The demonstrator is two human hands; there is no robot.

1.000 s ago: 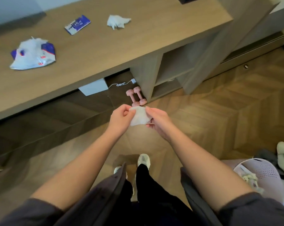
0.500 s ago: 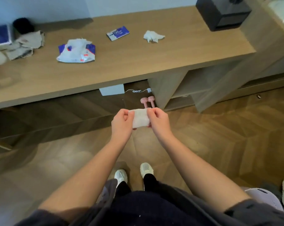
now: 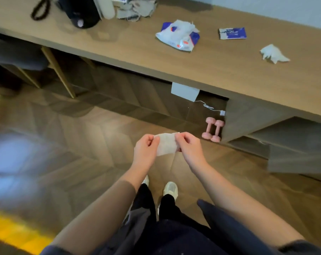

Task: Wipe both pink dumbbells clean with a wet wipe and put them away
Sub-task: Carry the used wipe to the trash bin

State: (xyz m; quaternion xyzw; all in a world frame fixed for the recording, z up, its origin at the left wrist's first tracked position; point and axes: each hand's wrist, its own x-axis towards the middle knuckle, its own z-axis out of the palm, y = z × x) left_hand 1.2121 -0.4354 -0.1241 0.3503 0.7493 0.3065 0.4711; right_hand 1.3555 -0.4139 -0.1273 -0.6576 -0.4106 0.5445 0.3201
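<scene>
Now note the wet wipe (image 3: 166,145), bunched into a wad one second ago and at this moment opened into a flat sheet, held in mid-air in front of the desk (image 3: 211,70). Observe the left hand (image 3: 145,150) pinching the upper left corner between thumb and fingertips, and the right hand (image 3: 188,148) pinching the upper right corner likewise. Treat both grips as clamped on the sheet, with the lower edge hanging free. Locate the pink dumbbells (image 3: 213,129) on the floor under the front edge of the desk, side by side and close against the desk's upright panel. Record no change in position relative to that panel across the frames. Attribute the apparent shift of the pair, from directly beyond the hands to off to the right, to a turn of the head camera, not to any movement of the weights. Disregard for this step the opened wipe packet (image 3: 178,36), the blue sachet (image 3: 232,33) and the crumpled white wipe (image 3: 273,55) on top of the desk. Judge preparation of the wipe as complete or nearly so, and wiping as not yet begun: no contact with either dumbbell. Expect next a bend toward the foot of the desk, with release of one corner to free a hand for the first weight. Guard against the sheet folding back on itself at release.
</scene>
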